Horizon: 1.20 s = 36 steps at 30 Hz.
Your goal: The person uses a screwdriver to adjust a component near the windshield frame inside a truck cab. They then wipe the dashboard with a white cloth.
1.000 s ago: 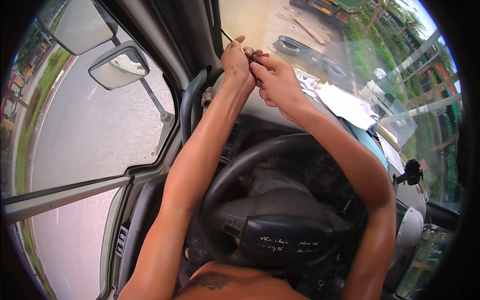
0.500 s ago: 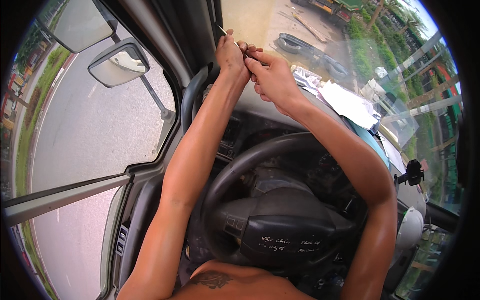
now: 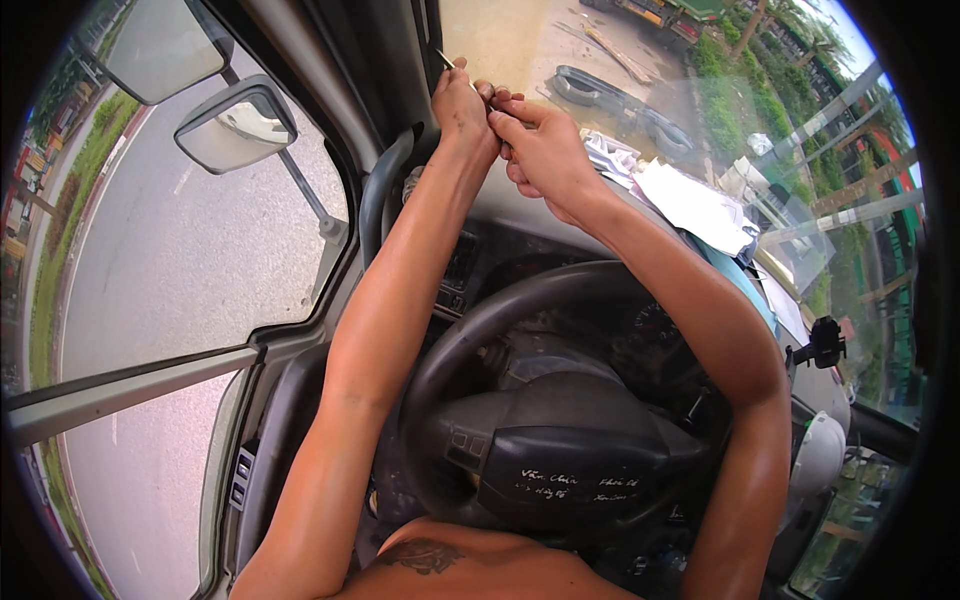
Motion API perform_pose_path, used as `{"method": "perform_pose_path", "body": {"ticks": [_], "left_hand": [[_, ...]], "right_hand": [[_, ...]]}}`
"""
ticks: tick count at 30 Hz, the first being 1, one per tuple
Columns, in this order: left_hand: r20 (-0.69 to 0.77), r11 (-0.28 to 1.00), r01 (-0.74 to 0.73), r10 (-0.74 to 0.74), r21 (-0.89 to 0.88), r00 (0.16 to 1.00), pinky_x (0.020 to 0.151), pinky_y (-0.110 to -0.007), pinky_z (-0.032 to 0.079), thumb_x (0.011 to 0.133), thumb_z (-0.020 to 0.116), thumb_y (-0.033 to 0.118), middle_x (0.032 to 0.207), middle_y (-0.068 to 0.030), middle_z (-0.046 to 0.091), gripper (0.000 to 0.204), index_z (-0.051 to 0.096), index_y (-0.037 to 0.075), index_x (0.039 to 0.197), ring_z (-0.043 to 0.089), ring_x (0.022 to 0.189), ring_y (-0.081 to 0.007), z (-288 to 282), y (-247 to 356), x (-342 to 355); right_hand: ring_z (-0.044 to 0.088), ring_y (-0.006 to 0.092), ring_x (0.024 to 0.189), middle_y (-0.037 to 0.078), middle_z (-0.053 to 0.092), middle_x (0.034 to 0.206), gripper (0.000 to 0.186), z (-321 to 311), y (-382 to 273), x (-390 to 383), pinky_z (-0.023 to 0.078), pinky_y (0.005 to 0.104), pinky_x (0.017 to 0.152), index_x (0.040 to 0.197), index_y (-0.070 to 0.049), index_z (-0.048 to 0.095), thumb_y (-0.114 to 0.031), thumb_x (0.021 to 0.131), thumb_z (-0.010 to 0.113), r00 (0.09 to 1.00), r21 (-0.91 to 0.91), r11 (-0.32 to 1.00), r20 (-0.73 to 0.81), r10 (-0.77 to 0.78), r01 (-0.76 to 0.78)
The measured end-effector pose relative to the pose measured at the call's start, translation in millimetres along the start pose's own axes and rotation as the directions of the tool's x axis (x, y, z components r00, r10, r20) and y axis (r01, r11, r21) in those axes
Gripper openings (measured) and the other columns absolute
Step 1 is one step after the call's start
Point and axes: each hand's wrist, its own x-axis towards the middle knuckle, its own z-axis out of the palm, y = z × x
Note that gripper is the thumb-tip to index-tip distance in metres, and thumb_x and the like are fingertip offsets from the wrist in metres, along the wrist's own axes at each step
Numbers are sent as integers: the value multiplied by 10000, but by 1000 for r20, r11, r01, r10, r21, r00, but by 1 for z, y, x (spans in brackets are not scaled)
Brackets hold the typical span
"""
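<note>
Both my arms stretch past the steering wheel (image 3: pixel 515 300) to the front corner of the cab. My left hand (image 3: pixel 464 115) is closed round a thin, pale rod (image 3: pixel 445 60), whose narrow end sticks out by the dark windshield pillar (image 3: pixel 385 85). Pressed close beside it, my right hand (image 3: pixel 545 155) has its thumb and fingers pinched together where the rod runs between the hands. The fingers hide most of the rod, so its kind and its other end cannot be made out.
White papers (image 3: pixel 695 210) and a light-blue folder (image 3: pixel 735 270) lie on the dashboard right of my hands. A black phone holder (image 3: pixel 822 345) and a white helmet (image 3: pixel 818 455) are farther right. Side mirrors (image 3: pixel 240 125) show outside the left window.
My hands keep the same grip at the pillar. The right hand's fingers have shifted very slightly, and the whole view has moved a touch.
</note>
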Motion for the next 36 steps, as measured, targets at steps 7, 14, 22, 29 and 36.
{"method": "perform_pose_path", "body": {"ticks": [7,14,22,29,36], "left_hand": [[-4,1000,12,-12,-26,1000,647,-423,512,1087,262,244,660,-21,399,326,396,85,1338,418,564,-158,0,0,2],[-53,997,19,-23,-74,998,611,-394,480,1083,261,234,677,-12,393,282,420,104,1276,395,549,-140,4,-5,3],[5,996,38,-38,-84,999,566,-395,469,1071,293,211,630,-14,374,245,439,118,1245,390,504,-141,0,6,30],[-32,997,64,-66,-39,997,668,-438,540,1093,258,242,636,-14,376,329,409,72,1331,393,537,-147,4,-9,4],[-53,998,43,-45,-41,998,713,-462,558,1092,267,247,630,-10,382,324,413,67,1317,420,539,-156,-1,-9,7]], "right_hand": [[398,55,511,6,479,742,267,-3,4,2,250,222,402,1221,-21,588,-176,1008,544,1000,-6,1000,14,-11,11],[405,59,520,9,486,755,301,-6,12,8,276,230,409,1249,-28,590,-203,1011,536,999,-47,998,-12,-33,32],[607,181,643,122,665,886,337,2,30,31,486,332,563,1211,-30,663,-241,976,545,960,-361,911,-111,-256,202],[402,55,524,-2,486,734,368,-14,3,-2,289,227,415,1334,-53,568,-216,1006,539,999,-182,983,-22,-43,38],[403,51,533,-14,478,741,305,-11,4,3,281,220,422,1259,-55,595,-214,1003,543,1000,-131,991,4,2,-1]]}}
